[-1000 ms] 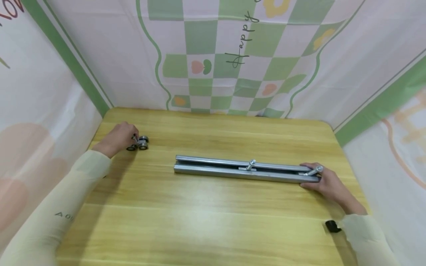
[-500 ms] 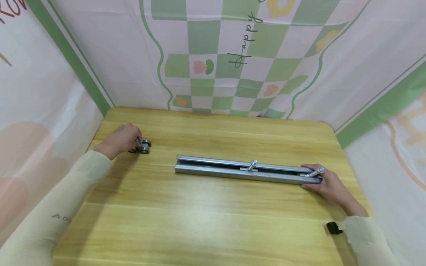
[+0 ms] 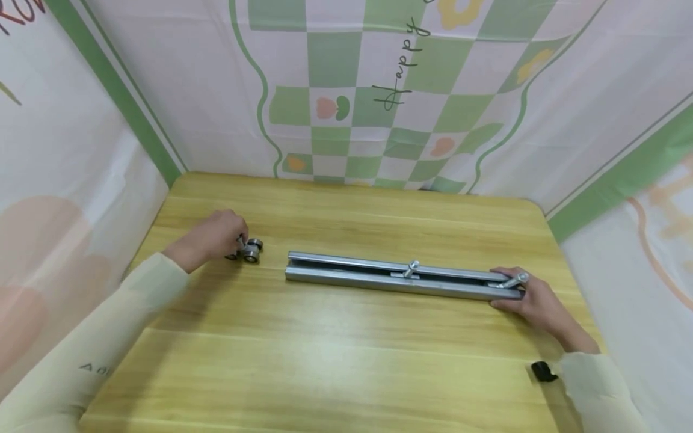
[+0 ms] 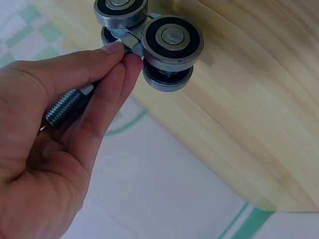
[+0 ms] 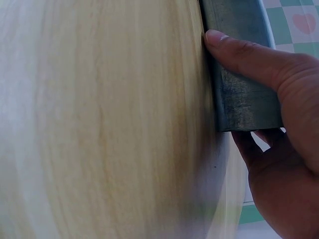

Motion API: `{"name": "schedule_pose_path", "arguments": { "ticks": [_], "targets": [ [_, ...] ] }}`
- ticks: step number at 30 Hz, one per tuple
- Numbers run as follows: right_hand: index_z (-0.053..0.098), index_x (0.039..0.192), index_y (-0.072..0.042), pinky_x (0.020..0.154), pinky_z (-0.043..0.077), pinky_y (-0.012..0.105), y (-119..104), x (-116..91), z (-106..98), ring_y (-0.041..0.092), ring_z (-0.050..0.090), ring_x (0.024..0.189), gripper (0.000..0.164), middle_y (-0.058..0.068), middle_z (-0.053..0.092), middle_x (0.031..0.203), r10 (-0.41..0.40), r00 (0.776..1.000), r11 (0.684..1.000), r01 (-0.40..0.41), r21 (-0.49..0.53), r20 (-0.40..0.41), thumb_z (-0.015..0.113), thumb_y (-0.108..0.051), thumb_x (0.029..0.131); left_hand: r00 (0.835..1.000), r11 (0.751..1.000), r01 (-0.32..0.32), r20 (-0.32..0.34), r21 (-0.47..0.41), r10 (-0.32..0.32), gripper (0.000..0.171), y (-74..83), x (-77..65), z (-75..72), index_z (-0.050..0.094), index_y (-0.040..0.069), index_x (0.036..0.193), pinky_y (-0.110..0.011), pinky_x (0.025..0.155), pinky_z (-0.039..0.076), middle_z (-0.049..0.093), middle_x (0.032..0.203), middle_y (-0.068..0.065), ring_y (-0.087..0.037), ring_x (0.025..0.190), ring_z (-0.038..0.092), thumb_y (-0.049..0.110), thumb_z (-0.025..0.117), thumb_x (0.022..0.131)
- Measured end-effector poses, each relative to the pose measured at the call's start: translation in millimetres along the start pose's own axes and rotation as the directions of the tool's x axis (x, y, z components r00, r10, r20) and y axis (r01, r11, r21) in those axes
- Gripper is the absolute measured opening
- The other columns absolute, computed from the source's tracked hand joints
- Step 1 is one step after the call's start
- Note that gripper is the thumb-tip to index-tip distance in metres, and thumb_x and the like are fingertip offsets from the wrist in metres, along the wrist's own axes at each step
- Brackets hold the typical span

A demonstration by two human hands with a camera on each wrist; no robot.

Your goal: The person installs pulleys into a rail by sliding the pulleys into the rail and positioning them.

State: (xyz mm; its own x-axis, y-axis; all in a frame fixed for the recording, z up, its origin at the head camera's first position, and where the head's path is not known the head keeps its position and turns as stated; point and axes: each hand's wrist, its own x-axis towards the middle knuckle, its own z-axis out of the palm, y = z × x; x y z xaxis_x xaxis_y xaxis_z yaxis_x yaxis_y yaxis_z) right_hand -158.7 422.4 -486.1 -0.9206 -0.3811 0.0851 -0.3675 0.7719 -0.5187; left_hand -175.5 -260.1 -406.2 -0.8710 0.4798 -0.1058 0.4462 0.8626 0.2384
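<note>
The left hand (image 3: 213, 240) pinches a roller trolley (image 3: 250, 250) by its threaded bolt (image 4: 65, 108) — thumb and forefinger closed on the bracket between the 4 black-and-steel wheels; the trolley sits low over the wooden table (image 3: 335, 361), near the left end of the steel rail (image 3: 400, 278). The right hand (image 3: 533, 300) grips the rail's right end, thumb (image 5: 244, 52) pressed along its near side, the other fingers curled behind it; the rail lies flat across the table's middle, with 2 bolts standing in its slot — 1 at mid-length (image 3: 412, 267), 1 by the right hand (image 3: 514, 279). A small black object (image 3: 542, 371) lies by the right sleeve.
</note>
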Motion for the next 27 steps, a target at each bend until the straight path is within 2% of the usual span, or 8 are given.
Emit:
{"name": "schedule_pose_path", "arguments": {
  "ticks": [9,13,16,23,27],
  "targets": [
    [0.065,0.142,-0.01,0.089,0.036,0.006,0.6,0.1,0.4,-0.017,0.046,0.109,0.068,0.019,0.067,0.13,-0.001,1.0,1.0,0.001,0.024,-0.007,0.094,-0.014,0.081,0.999,0.998,-0.053,0.007,-0.045,0.054,0.015,28.6,1.1,5.1,0.081,0.001,0.091,-0.037,0.073,0.064,0.079,0.089,-0.011,-0.021,0.077,0.073,-0.012,0.079,0.083],
    [0.065,0.143,-0.011,0.089,0.037,0.008,1.4,-0.9,0.3,-0.017,0.045,0.109,0.068,0.02,0.067,0.13,0.007,1.0,1.0,-0.007,0.02,-0.005,0.094,-0.015,0.081,0.998,0.996,-0.067,0.013,-0.067,0.068,0.016,38.4,5.0,7.0,0.079,0.003,0.083,-0.031,0.062,0.058,0.073,0.076,-0.003,-0.012,0.063,0.061,-0.013,0.077,0.085],
    [0.065,0.143,-0.011,0.089,0.037,0.009,1.5,-1.4,0.0,-0.018,0.045,0.109,0.068,0.02,0.067,0.131,0.013,1.0,1.0,-0.013,0.014,-0.005,0.094,-0.016,0.081,0.996,0.995,-0.084,0.01,-0.056,0.084,0.022,43.8,9.2,8.9,0.076,0.005,0.077,-0.028,0.057,0.051,0.068,0.069,0.0,-0.011,0.057,0.052,-0.015,0.074,0.085],
    [0.064,0.143,-0.011,0.088,0.037,0.008,0.8,-0.7,0.2,-0.016,0.046,0.108,0.069,0.02,0.067,0.13,0.003,1.0,1.0,-0.003,0.01,-0.008,0.094,-0.016,0.081,0.993,0.993,-0.116,-0.007,-0.022,0.116,0.018,53.5,15.3,13.5,0.078,0.005,0.08,-0.03,0.065,0.059,0.074,0.077,-0.003,-0.012,0.065,0.062,-0.013,0.077,0.082],
    [0.065,0.143,-0.012,0.089,0.037,0.008,0.8,-1.0,0.4,-0.016,0.046,0.108,0.069,0.019,0.067,0.131,0.007,1.0,1.0,-0.007,0.018,-0.008,0.094,-0.016,0.081,0.993,0.992,-0.122,0.004,-0.033,0.122,0.024,58.7,17.4,13.1,0.071,0.007,0.073,-0.026,0.057,0.049,0.064,0.067,0.002,-0.01,0.059,0.05,-0.014,0.074,0.083]
  ]
}}
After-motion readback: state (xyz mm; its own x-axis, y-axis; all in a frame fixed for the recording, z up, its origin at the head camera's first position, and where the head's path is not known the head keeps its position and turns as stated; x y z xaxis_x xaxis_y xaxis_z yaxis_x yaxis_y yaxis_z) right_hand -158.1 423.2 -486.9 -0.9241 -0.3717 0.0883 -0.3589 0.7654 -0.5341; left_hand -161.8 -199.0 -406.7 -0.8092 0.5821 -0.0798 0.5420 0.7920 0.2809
